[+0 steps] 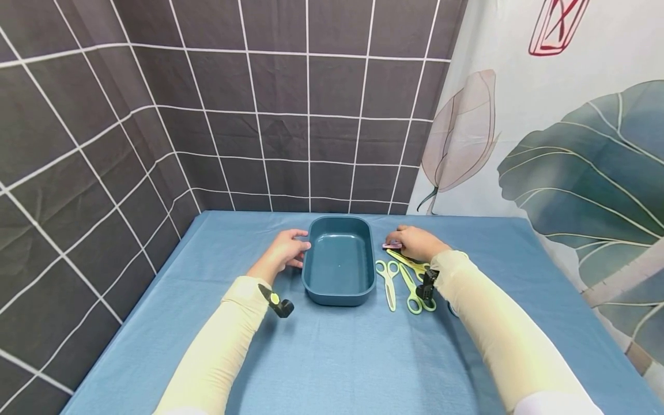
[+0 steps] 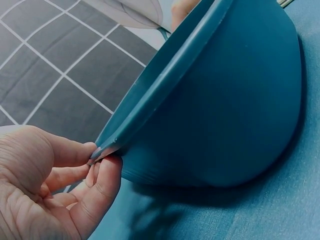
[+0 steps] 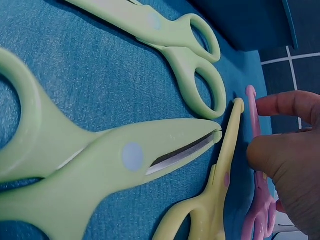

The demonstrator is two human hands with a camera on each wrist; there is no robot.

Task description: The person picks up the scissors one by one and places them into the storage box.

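Observation:
A dark teal rectangular bin [image 1: 338, 300] stands on the cloth between both hands. My left hand [image 1: 286, 249] pinches its rim at the left side; in the left wrist view the thumb and fingers [image 2: 107, 180] meet at the rim edge. My right hand [image 1: 419, 242] is right of the bin, thumb and fingers around a pair of pink scissors [image 3: 259, 212]. Closer to me lie yellow scissors [image 3: 227, 150] and two pairs of pale green scissors, one pair [image 1: 389, 286] beside the bin with handles away from me, the other [image 1: 413, 300] with handles toward me.
Light blue cloth [image 1: 337, 357] covers the table. Part of a bluish ring [image 1: 452, 310] shows beside the right sleeve, mostly hidden. A dark gridded curtain [image 1: 332, 138] hangs behind and at left, a leaf-patterned one [image 1: 477, 173] at right.

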